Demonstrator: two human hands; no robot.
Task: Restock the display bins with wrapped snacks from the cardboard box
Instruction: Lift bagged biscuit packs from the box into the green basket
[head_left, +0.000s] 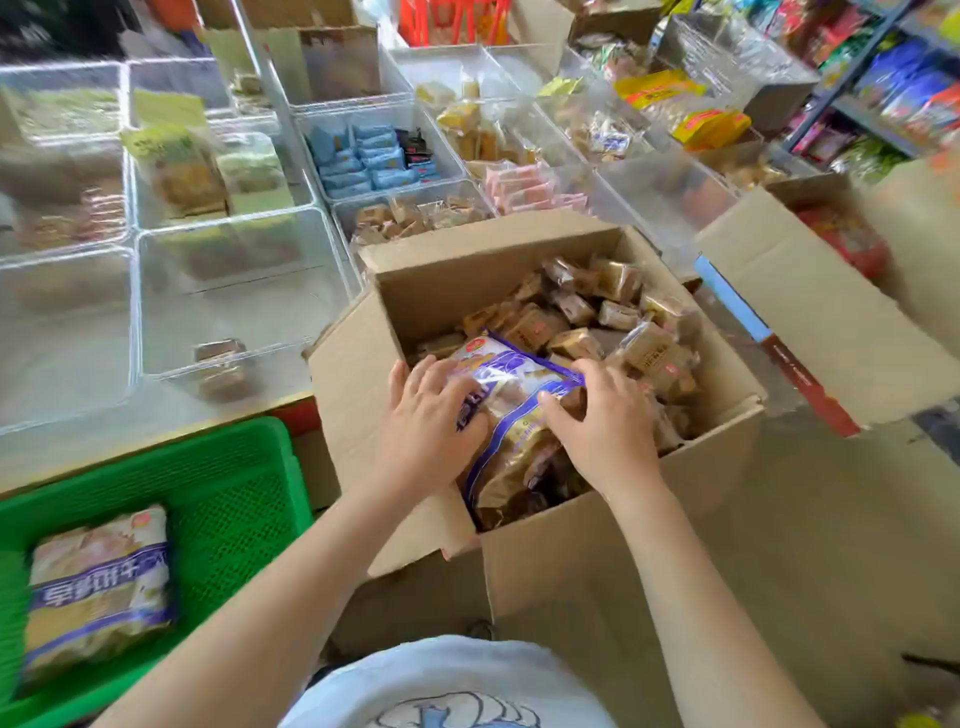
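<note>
An open cardboard box (597, 525) stands in front of me, filled with small brown wrapped snacks (618, 317). On top of them at the near side lies a large purple-and-white snack bag (519, 410). My left hand (431, 415) rests on the bag's left side with its fingers curled over the plastic. My right hand (597, 421) grips the bag's right edge, thumb hooked under it. Clear display bins (239, 291) stand to the left and behind the box, the nearest one holding only a wrapped snack or two (221, 358).
A green plastic basket (228, 499) at lower left holds a second purple-and-white bag (98, 587). Further bins hold blue (363, 161), pink (524, 189) and brown packs. Another open cardboard box (810, 306) sits to the right, with stocked shelves (893, 93) beyond.
</note>
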